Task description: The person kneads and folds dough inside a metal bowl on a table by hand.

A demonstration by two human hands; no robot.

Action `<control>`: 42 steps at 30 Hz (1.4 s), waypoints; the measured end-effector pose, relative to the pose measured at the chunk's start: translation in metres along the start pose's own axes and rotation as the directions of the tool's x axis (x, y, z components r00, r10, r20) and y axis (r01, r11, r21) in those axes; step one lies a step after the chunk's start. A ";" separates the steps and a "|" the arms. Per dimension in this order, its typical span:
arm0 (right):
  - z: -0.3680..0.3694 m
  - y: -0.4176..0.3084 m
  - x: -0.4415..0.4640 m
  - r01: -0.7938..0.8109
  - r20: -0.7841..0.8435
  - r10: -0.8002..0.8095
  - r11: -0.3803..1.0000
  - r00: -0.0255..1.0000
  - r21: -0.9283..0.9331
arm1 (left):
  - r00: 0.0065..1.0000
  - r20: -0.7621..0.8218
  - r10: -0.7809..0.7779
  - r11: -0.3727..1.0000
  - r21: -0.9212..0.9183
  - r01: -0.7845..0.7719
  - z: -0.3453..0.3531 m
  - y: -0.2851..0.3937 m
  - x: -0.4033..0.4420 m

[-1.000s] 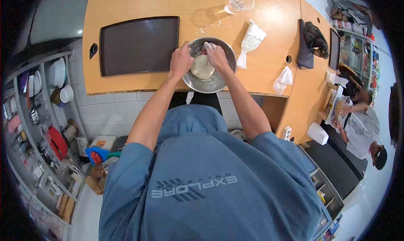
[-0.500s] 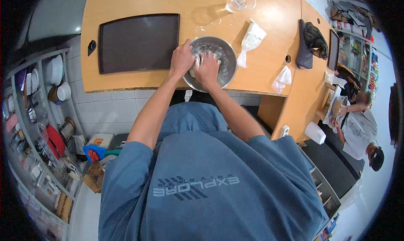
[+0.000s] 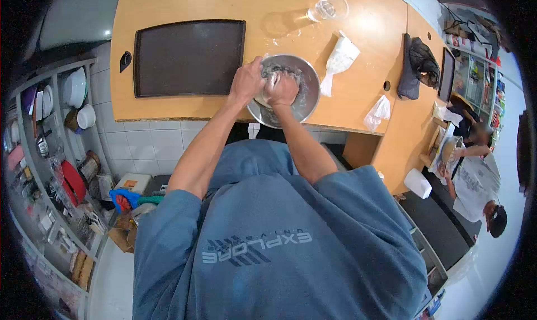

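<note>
A round metal bowl (image 3: 309, 89) stands at the table's near edge, its inner wall smeared with white flour. My left hand (image 3: 246, 85) is closed around the bowl's left rim. Inside the bowl, my right hand (image 3: 283, 89) has its fingers curled down into pale dough (image 3: 262, 100), with white residue on them. Both hands cover much of the dough, so its full shape is hidden.
A dark baking tray (image 3: 190, 58) lies left of the bowl. To the right are a white bag (image 3: 342, 56), a clear cup (image 3: 329, 8) and a smaller plastic bag (image 3: 378, 113). Dark cloth (image 3: 417, 63) lies further right. Another person (image 3: 475, 174) works at the far right.
My right hand has curled and pushed deeper into the dough; its fingers were more spread before. My left hand stays at the bowl's rim. The view has shifted slightly.
</note>
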State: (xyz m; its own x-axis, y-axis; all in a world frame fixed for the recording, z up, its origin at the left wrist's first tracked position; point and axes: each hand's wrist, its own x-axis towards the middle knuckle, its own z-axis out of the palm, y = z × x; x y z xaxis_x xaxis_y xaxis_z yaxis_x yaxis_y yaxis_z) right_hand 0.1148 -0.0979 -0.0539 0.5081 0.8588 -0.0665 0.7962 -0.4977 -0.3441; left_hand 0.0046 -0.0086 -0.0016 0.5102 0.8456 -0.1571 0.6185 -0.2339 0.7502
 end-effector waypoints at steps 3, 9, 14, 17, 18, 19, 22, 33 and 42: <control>-0.001 0.003 0.008 -0.083 0.124 0.072 0.993 0.990 0.087 | 0.998 -0.052 -0.031 1.000 0.003 0.031 0.001 0.003 -0.003; -0.057 0.031 0.015 0.050 0.428 -0.265 0.891 0.864 0.451 | 0.990 -0.134 -0.043 0.999 -0.022 0.040 0.006 0.003 -0.009; -0.083 0.026 0.004 0.075 0.523 -0.348 0.878 0.778 0.472 | 0.989 -0.146 -0.037 0.999 -0.012 0.035 0.007 0.002 -0.010; -0.091 0.021 0.005 0.042 0.524 -0.344 0.863 0.779 0.504 | 0.992 -0.122 -0.043 0.999 -0.013 0.042 0.004 0.001 -0.010; -0.095 0.019 0.006 0.012 0.526 -0.337 0.850 0.781 0.527 | 0.993 -0.110 -0.046 0.999 -0.013 0.045 0.002 0.001 -0.009; -0.087 0.026 0.009 -0.054 0.538 -0.296 0.840 0.789 0.540 | 0.994 -0.106 -0.038 0.999 -0.011 0.037 0.001 0.000 -0.009; -0.083 0.031 0.026 -0.260 0.615 -0.193 0.780 0.764 0.569 | 0.994 -0.103 -0.032 0.999 -0.007 0.032 0.000 -0.001 -0.010; -0.055 0.002 0.034 0.005 0.294 -0.030 0.996 0.955 0.086 | 0.992 -0.093 -0.086 0.996 -0.022 0.085 0.000 0.002 -0.011; -0.038 -0.043 -0.023 -0.007 0.034 0.011 0.995 0.999 -0.098 | 0.993 -0.097 -0.073 0.995 -0.082 0.065 0.001 0.000 -0.011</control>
State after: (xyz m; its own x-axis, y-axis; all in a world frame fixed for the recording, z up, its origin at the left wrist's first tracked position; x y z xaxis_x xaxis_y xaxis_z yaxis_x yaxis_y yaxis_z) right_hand 0.0813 -0.1006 -0.0023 0.5050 0.8571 -0.1021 0.8208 -0.5134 -0.2503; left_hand -0.0005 -0.0188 -0.0002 0.4031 0.9031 -0.1484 0.5996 -0.1381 0.7883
